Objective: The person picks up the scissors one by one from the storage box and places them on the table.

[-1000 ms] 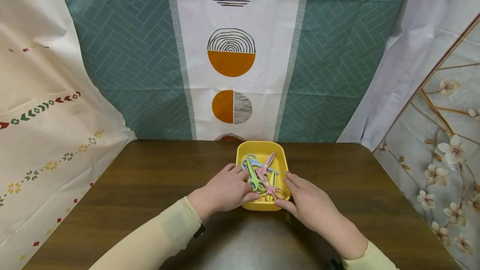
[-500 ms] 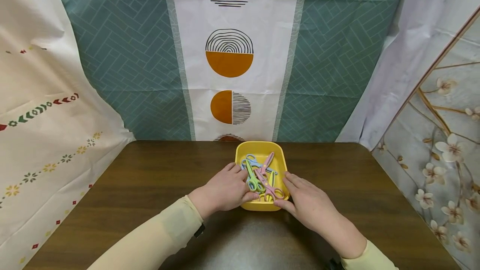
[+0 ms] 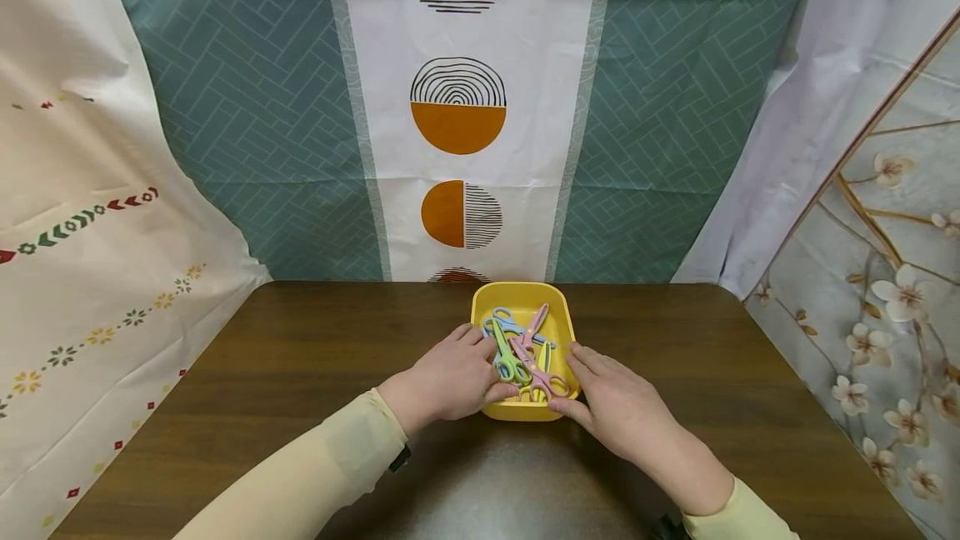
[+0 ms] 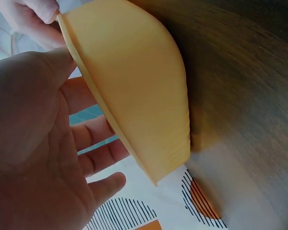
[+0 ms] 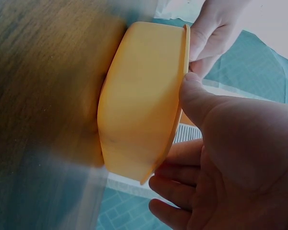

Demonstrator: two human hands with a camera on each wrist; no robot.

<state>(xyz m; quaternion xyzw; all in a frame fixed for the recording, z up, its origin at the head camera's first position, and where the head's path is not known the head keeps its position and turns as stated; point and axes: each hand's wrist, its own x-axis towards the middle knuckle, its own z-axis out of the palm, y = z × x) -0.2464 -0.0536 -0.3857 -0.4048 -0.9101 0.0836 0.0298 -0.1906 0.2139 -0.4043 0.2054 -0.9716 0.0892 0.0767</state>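
A yellow plastic bin (image 3: pixel 558 321) stands on the table, holding several children's scissors. Green scissors (image 3: pixel 502 346) lie on the left of the pile, and pink scissors (image 3: pixel 534 372) cross toward the front right. Blue scissors (image 3: pixel 510 323) and yellow scissors (image 3: pixel 545 357) show partly beneath. My left hand (image 3: pixel 459 375) rests over the bin's left rim with loosely bent fingers; the left wrist view shows the fingertips hidden behind the bin wall (image 4: pixel 129 76). My right hand (image 3: pixel 626 402) lies along the right rim, its thumb touching the front corner and its fingers relaxed in the right wrist view.
The dark wooden table (image 3: pixel 337 323) extends on both sides of the bin. Behind its far edge hangs a green and white patterned cloth (image 3: pixel 277 107). Printed cloths hang at the left (image 3: pixel 97 273) and right (image 3: pixel 892 340).
Both hands stay on the bin and the scissors keep their places. Only a slight shift of the head view shows.
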